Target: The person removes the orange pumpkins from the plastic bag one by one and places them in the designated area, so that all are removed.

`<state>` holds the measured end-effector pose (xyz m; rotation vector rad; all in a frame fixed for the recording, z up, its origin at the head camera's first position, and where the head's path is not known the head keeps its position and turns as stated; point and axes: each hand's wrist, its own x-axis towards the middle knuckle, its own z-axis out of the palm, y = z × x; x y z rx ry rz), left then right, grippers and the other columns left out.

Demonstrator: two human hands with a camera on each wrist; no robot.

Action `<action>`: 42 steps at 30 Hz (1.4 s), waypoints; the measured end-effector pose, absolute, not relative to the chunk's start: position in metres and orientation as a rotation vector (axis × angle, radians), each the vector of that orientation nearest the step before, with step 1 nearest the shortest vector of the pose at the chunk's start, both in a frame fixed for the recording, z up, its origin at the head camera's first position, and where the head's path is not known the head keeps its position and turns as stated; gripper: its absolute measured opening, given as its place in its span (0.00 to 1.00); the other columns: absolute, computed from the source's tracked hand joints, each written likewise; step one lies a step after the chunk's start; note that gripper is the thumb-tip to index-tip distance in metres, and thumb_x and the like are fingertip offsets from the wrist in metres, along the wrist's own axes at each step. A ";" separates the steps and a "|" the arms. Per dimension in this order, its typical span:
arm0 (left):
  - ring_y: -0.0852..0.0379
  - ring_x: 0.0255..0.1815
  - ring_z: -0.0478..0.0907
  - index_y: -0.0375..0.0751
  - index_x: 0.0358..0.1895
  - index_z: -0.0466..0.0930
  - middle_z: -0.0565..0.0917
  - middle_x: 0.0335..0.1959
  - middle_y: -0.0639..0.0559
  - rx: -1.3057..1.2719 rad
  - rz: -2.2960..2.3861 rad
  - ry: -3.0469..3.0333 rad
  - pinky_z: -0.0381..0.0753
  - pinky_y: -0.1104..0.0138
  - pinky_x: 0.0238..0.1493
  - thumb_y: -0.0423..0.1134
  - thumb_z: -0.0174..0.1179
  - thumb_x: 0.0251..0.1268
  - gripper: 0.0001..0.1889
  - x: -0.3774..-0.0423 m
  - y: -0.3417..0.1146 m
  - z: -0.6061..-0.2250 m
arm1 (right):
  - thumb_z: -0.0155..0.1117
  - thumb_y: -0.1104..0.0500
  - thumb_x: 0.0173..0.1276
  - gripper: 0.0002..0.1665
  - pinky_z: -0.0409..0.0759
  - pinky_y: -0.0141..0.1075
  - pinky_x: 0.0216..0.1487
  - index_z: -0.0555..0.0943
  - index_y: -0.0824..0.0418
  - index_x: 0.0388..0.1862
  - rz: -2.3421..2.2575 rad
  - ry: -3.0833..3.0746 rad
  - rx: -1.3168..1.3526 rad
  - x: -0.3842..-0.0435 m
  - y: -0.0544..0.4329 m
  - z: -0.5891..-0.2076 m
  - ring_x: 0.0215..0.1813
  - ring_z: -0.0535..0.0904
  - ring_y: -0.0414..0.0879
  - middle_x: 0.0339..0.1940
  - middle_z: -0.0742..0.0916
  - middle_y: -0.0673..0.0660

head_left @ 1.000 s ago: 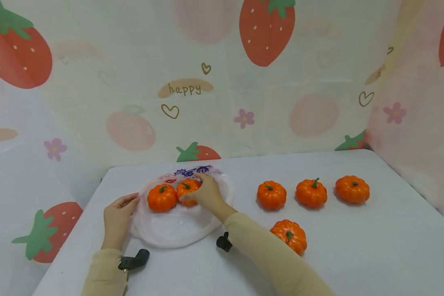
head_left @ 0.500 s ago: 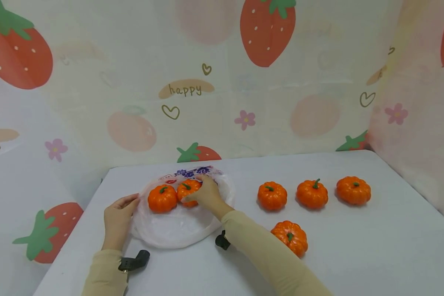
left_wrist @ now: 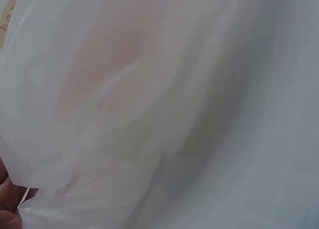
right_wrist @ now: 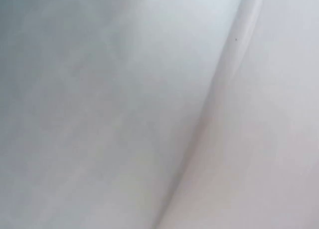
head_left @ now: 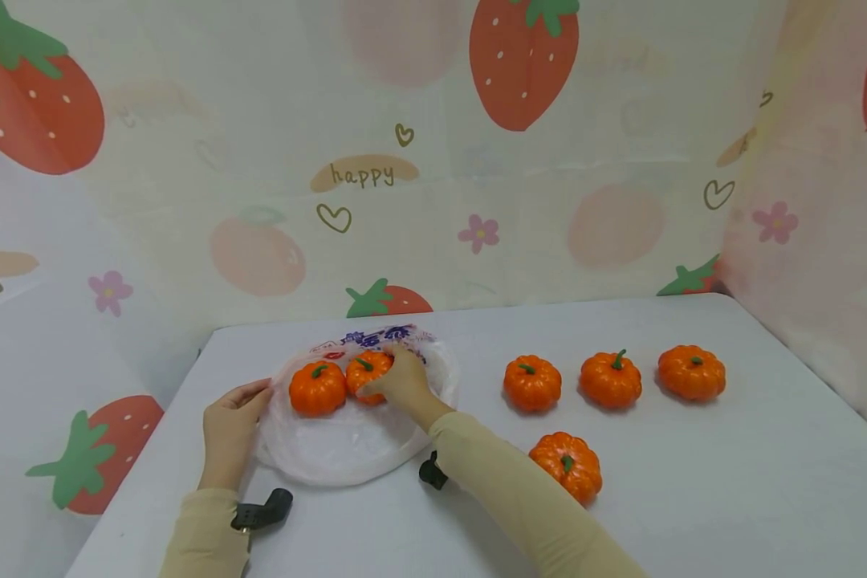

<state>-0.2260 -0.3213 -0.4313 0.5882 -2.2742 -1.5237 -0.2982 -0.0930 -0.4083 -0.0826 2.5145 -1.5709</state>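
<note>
A thin white plastic bag (head_left: pixel 332 449) with blue and red print lies spread on the left of the table. Inside its mouth sit two small orange pumpkins side by side: the left pumpkin (head_left: pixel 318 388) stands free of the hands. My right hand (head_left: pixel 405 385) grips the right pumpkin (head_left: pixel 364 369) from its right side, with the thumb in front. At the bag's left edge my left hand (head_left: pixel 233 417) pinches the plastic between thumb and fingers. In the left wrist view the bag's film (left_wrist: pixel 114 114) fills most of the picture, and only blurred white surfaces show in the right wrist view.
Right of the bag stand several more pumpkins: a back row with a near pumpkin (head_left: pixel 532 384), a middle pumpkin (head_left: pixel 611 380) and a far-right pumpkin (head_left: pixel 691 373). Another pumpkin (head_left: pixel 567 466) lies in front, partly behind the right sleeve (head_left: pixel 513 490). A strawberry-print curtain (head_left: pixel 433 241) closes off the back.
Almost nothing differs. The right forearm has shifted very slightly left, while the right hand keeps its grip on the pumpkin and the left hand stays at the bag's edge.
</note>
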 end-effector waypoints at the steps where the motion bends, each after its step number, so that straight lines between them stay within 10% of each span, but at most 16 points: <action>1: 0.80 0.37 0.75 0.38 0.58 0.82 0.84 0.35 0.76 0.587 -1.523 -2.275 0.74 0.85 0.40 0.44 0.61 0.70 0.19 -0.226 -0.321 -0.431 | 0.80 0.61 0.52 0.47 0.72 0.46 0.71 0.70 0.59 0.72 -1.568 2.523 -0.088 -0.298 -0.093 -0.408 0.70 0.72 0.55 0.70 0.77 0.59; 42: 0.80 0.35 0.75 0.37 0.58 0.82 0.82 0.30 0.80 0.568 -1.523 -2.258 0.74 0.83 0.37 0.44 0.62 0.70 0.19 -0.229 -0.322 -0.436 | 0.81 0.58 0.52 0.47 0.77 0.45 0.66 0.72 0.54 0.72 -1.580 2.488 -0.438 -0.272 -0.006 -0.317 0.70 0.74 0.53 0.71 0.76 0.56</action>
